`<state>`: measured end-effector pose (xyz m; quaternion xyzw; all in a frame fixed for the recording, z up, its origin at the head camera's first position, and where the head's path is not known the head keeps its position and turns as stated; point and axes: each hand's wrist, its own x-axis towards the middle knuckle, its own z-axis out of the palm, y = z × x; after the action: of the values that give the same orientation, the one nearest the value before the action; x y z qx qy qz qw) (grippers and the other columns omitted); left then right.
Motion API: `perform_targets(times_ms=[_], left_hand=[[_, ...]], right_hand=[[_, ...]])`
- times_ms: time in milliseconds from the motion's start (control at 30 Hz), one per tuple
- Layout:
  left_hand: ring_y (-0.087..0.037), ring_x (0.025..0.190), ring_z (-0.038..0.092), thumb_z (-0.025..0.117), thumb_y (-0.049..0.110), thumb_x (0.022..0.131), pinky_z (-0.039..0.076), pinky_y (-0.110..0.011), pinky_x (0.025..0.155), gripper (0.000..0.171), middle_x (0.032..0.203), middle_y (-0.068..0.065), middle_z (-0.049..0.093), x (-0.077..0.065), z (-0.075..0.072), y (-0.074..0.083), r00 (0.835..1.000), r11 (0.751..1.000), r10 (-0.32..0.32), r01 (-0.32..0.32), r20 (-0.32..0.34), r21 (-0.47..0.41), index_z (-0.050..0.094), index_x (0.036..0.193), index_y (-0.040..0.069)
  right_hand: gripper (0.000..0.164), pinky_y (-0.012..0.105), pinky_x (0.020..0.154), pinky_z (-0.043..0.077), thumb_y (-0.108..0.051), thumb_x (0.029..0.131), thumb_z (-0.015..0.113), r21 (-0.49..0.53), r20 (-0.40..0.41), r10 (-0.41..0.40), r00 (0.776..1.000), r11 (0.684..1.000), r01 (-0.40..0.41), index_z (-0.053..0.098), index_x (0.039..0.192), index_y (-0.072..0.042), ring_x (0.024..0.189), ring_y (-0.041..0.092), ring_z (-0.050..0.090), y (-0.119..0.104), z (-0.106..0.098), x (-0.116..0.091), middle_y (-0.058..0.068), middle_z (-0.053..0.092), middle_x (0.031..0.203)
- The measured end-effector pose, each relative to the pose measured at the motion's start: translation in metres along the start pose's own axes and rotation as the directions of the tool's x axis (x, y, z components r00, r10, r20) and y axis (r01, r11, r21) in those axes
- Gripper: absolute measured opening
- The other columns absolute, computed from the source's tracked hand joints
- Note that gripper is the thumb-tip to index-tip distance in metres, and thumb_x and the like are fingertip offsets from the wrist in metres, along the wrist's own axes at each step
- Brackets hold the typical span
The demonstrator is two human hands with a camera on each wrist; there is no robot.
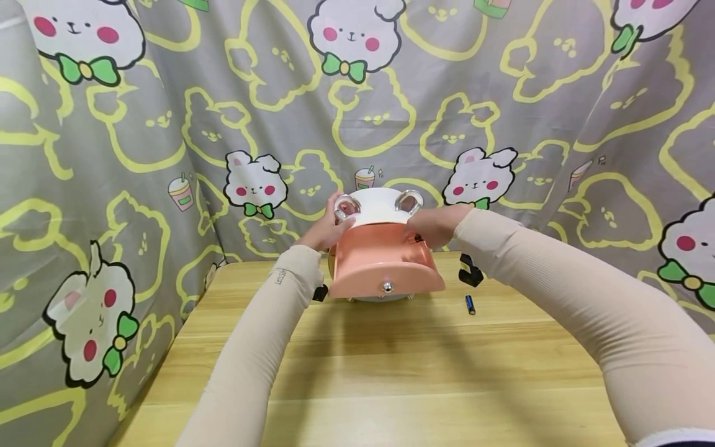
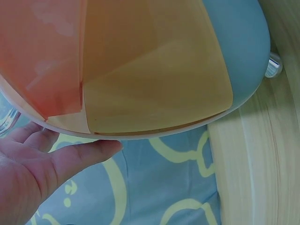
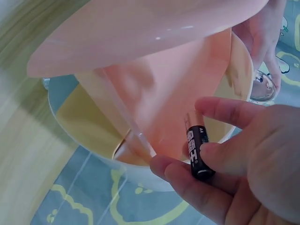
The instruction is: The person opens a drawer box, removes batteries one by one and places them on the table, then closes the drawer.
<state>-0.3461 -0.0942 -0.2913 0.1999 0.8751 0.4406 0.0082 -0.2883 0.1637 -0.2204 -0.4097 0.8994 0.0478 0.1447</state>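
A white round-bodied storage box with two clear ears stands at the back of the table, its pink drawer tipped out towards me. My left hand grips the box at its left ear, thumb in front. In the right wrist view, my right hand pinches a black and copper AA battery between thumb and fingers. It holds the battery over the drawer's opening, near the right inner wall. The head view mostly hides this battery behind my fingers.
A blue and black battery lies on the wooden table, right of the box. Under my right forearm is a small black object whose kind is unclear. A grey patterned curtain hangs behind the table.
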Motion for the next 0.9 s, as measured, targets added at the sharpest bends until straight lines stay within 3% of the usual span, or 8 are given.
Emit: perform_targets(times_ms=[267,533,900], left_hand=[[-0.04,0.126,0.043,0.051,0.037,0.1,0.029,-0.046,0.109,0.078,0.143,-0.027,0.038,-0.003,0.001,-0.007,0.999,0.999,-0.043,0.043,0.007,0.014,-0.006,0.153,0.028],[-0.042,0.125,0.044,0.053,0.037,0.099,0.029,-0.048,0.108,0.079,0.14,-0.029,0.039,0.002,0.0,-0.003,0.999,0.999,-0.033,0.033,0.002,0.006,-0.003,0.153,0.026],[-0.04,0.123,0.046,0.052,0.039,0.099,0.031,-0.047,0.107,0.076,0.137,-0.027,0.043,0.001,0.0,0.0,0.999,0.999,-0.033,0.033,-0.014,0.013,-0.001,0.152,0.026]], right_hand=[[0.023,0.029,0.062,0.04,0.011,0.085,0.053,0.066,-0.029,0.062,0.998,0.996,-0.06,0.065,0.093,-0.007,0.07,0.016,0.049,0.001,0.009,0.001,0.006,0.058,0.081],[0.012,0.032,0.066,0.046,-0.004,0.092,0.06,0.02,-0.131,0.051,0.99,0.999,-0.049,0.067,0.101,-0.006,0.073,0.019,0.053,0.014,0.014,0.0,0.003,0.061,0.085],[0.017,0.03,0.058,0.047,-0.004,0.088,0.062,0.026,-0.245,0.056,0.968,0.998,-0.051,0.066,0.105,-0.004,0.062,0.015,0.053,0.023,0.021,-0.005,0.003,0.062,0.081]])
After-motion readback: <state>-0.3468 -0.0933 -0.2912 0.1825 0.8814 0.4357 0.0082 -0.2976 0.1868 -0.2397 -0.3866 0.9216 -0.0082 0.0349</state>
